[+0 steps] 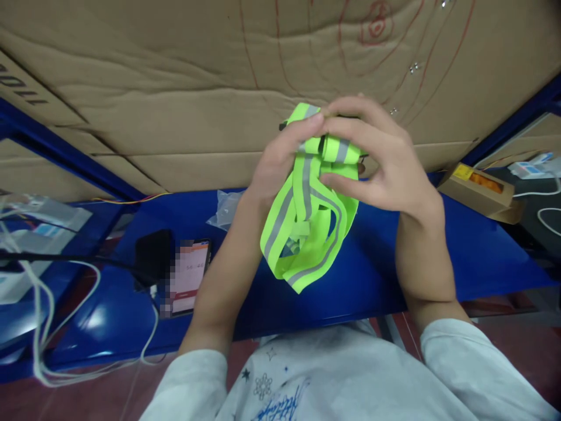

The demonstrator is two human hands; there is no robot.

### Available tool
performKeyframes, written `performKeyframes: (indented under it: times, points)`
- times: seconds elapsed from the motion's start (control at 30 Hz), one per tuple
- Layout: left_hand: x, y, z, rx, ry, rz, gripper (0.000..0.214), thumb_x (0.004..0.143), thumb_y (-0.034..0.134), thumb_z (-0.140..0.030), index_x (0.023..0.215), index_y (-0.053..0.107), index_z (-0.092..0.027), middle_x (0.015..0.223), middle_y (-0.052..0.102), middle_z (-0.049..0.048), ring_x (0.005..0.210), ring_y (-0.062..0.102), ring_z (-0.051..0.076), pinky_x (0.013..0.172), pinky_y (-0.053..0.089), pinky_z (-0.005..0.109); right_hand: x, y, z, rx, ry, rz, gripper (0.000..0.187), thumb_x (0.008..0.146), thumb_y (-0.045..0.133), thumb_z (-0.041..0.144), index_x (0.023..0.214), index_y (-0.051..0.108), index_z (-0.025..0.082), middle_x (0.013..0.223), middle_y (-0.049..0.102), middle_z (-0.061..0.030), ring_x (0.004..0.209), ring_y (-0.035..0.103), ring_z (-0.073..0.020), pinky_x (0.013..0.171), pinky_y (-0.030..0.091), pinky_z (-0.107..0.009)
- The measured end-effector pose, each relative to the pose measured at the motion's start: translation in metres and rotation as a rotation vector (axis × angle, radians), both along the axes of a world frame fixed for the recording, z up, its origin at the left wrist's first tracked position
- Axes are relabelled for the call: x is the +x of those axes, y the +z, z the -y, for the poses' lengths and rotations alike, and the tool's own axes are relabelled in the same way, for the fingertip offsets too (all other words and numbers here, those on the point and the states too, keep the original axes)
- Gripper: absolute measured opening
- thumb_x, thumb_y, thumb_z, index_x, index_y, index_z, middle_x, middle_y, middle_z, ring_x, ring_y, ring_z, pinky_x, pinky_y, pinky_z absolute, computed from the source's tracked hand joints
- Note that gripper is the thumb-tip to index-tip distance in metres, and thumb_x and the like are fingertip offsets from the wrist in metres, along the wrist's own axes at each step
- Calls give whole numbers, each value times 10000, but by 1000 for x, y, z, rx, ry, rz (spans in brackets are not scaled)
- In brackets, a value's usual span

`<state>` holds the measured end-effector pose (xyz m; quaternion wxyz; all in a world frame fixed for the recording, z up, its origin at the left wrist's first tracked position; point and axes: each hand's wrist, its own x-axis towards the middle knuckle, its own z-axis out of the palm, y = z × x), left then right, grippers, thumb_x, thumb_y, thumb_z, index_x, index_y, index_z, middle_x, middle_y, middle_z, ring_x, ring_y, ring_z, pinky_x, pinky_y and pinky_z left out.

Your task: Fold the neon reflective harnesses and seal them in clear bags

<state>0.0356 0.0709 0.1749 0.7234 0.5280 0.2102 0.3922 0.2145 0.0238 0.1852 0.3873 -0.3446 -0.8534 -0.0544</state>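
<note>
Bright yellow-green straps with grey reflective stripes, a reflective harness (302, 187), hang in folded loops between my two hands above the blue shelf. My left hand (278, 155) grips the bundle's upper left side, fingers laid across the top. On the other side my right hand (377, 152) is curled round the top, with its thumb low on the front straps and its fingertips meeting the left hand's at the upper edge. Small dark buckle parts show among the folds near the top. The lower loops dangle free. Behind the bundle, some fingers are hidden.
On the blue shelf (372, 275) a phone (190, 278) lies left of my left arm, beside a black object (153, 257). A clear plastic bag (227, 207) is behind that arm. White cables (39, 310) trail at left. An open cardboard box (477, 190) stands right; cardboard (175, 117) forms the back.
</note>
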Motion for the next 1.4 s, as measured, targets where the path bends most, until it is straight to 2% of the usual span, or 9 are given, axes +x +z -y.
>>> performKeyframes:
  times: [0.1, 0.2, 0.37, 0.5, 0.63, 0.77, 0.93, 1.2, 1.4]
  points:
    - [-1, -3, 4, -2, -168, 105, 267, 948, 568, -316, 1145, 685, -179, 1060, 762, 82, 1153, 726, 328, 960, 617, 471, 6, 0, -5, -67, 132, -219, 331, 989, 605, 490, 1225, 715, 286, 1424, 617, -41, 1394, 543, -226, 1251, 390, -430]
    - [-6, -9, 0, 10, -224, -5, 251, 811, 754, -234, 1049, 718, -160, 1039, 778, 77, 1060, 755, 333, 884, 644, 436, 9, -4, -12, -38, 117, -536, 384, 1043, 507, 494, 1361, 608, 305, 1476, 579, -5, 1398, 539, -196, 1212, 435, -368]
    - [-4, -17, -6, 54, -101, -165, 497, 636, 935, -193, 1087, 728, -212, 1011, 781, 17, 944, 759, 248, 780, 630, 318, 20, -9, -23, -297, -46, -271, 608, 816, 771, 637, 1265, 661, 243, 1268, 714, -45, 1118, 669, -261, 1032, 552, -411]
    - [5, -23, -6, 127, -72, -183, 493, 641, 951, -200, 1072, 713, -197, 1009, 767, 12, 989, 744, 234, 816, 614, 308, 30, -10, -28, -348, -42, -227, 524, 766, 823, 581, 1185, 678, 300, 1223, 728, -2, 1058, 677, -262, 978, 570, -441]
    - [12, -28, -6, 99, -43, -102, 486, 636, 949, -171, 1045, 686, -174, 1071, 765, 30, 1121, 729, 283, 937, 614, 367, 30, -10, -29, -265, 15, -258, 435, 738, 853, 462, 1120, 681, 344, 1244, 718, 33, 1165, 670, -273, 1048, 550, -456]
    - [19, -31, -11, 8, -62, -5, 428, 669, 899, -136, 1042, 691, -172, 1003, 785, 35, 1034, 766, 286, 929, 632, 392, 18, -7, -20, -149, -111, -321, 400, 735, 870, 399, 1091, 702, 328, 1105, 737, 24, 998, 690, -261, 919, 589, -442]
    - [16, -33, -20, -54, -92, -12, 253, 742, 788, -169, 989, 734, -169, 842, 781, 27, 995, 781, 289, 916, 637, 393, 3, -4, -10, 19, -96, -321, 326, 836, 808, 356, 1134, 686, 310, 1213, 723, 21, 1169, 662, -241, 1100, 525, -442]
    - [3, -33, -23, -22, -429, 2, 400, 790, 772, -216, 1182, 707, -172, 1088, 797, 106, 1099, 748, 332, 959, 607, 455, 8, -2, -7, 56, -149, -411, 340, 834, 820, 424, 1124, 704, 289, 1191, 725, -5, 1132, 672, -243, 1044, 549, -396]
    - [11, -46, -28, -25, -296, -20, 317, 777, 835, -346, 1034, 751, -180, 1054, 795, 90, 1009, 765, 295, 928, 609, 408, 5, -5, -8, 361, -205, -335, 296, 921, 729, 406, 1196, 687, 305, 1201, 706, -18, 1179, 621, -263, 1086, 491, -418]
